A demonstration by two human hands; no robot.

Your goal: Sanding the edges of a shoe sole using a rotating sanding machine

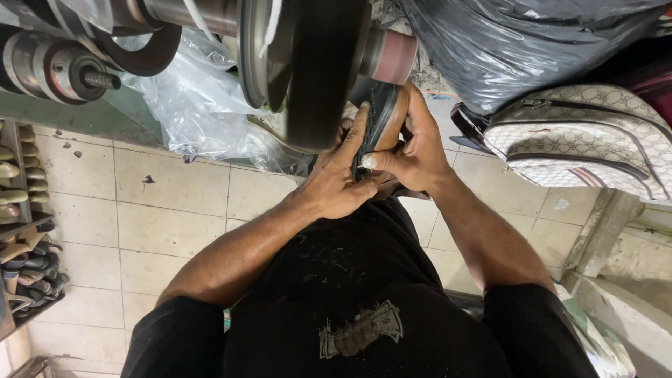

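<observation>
Both my hands grip a dark shoe with a brown inner edge, held up against the spinning black wheel of a shaft-mounted machine. My left hand wraps the shoe from the left, thumb stretched along its side. My right hand clasps it from the right, thumb pressed on the sole edge. A reddish sanding drum sits on the shaft just above the shoe. Part of the shoe is hidden behind the wheel and my fingers.
A patterned beige bag lies at right under a black plastic sheet. Clear plastic hangs at the machine's left. A rack with several shoes stands at the far left on the tiled floor.
</observation>
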